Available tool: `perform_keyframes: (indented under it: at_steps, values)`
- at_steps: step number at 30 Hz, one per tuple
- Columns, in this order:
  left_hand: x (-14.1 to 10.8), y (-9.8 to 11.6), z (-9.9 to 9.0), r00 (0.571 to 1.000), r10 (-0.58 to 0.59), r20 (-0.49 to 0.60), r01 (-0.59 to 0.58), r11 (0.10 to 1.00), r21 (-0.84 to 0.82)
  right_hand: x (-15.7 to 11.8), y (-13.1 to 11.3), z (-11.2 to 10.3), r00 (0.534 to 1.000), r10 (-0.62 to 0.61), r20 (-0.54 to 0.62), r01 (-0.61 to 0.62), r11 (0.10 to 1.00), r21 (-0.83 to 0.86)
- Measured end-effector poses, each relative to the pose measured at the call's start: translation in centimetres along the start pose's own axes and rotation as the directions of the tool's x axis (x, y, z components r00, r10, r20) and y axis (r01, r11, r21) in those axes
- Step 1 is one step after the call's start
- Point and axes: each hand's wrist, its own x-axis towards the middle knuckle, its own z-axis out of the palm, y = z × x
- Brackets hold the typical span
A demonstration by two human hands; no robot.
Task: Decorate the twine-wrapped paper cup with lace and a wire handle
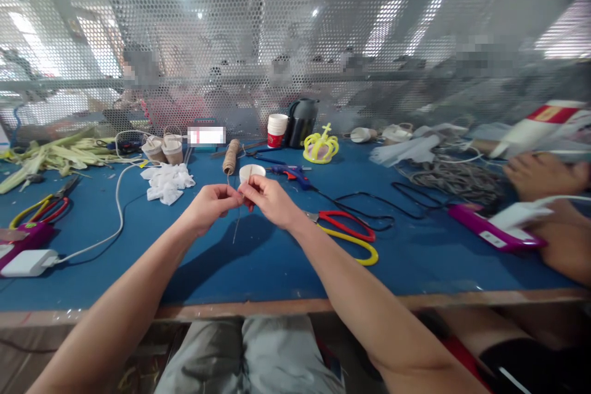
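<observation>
Both hands meet above the middle of the blue table. My left hand pinches a thin twine, whose loose end hangs below the fingertips. My right hand is closed in a pinch against the left fingertips, on the same twine as far as can be made out; a thin stick-like piece shows above its fingers. Just behind the hands stand a white paper cup and a spool of brown twine. To the right of them lies a blue glue gun.
Red-and-yellow scissors lie beside my right forearm. White cloth, corn husks and pliers are at left. Further back are a yellow crown, red cups and a dark jug. Another person's arm rests at right.
</observation>
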Motion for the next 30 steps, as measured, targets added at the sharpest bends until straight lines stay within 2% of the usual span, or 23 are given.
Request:
perform_keyframes:
  at_steps: [8,20,30]
  values:
    - [-0.05,0.06,-0.39,0.999,0.029,0.025,-0.031,0.998,0.061,0.09,0.36,-0.05,0.996,0.013,-0.090,-0.023,0.993,-0.114]
    - [0.01,-0.01,-0.19,0.991,0.132,-0.030,-0.122,0.967,0.224,-0.02,0.25,-0.09,0.993,-0.027,-0.115,-0.005,0.961,-0.277]
    - [-0.05,-0.01,0.02,0.996,0.085,-0.019,-0.081,0.987,0.138,0.04,0.22,0.02,0.992,-0.034,-0.119,-0.001,0.958,-0.287]
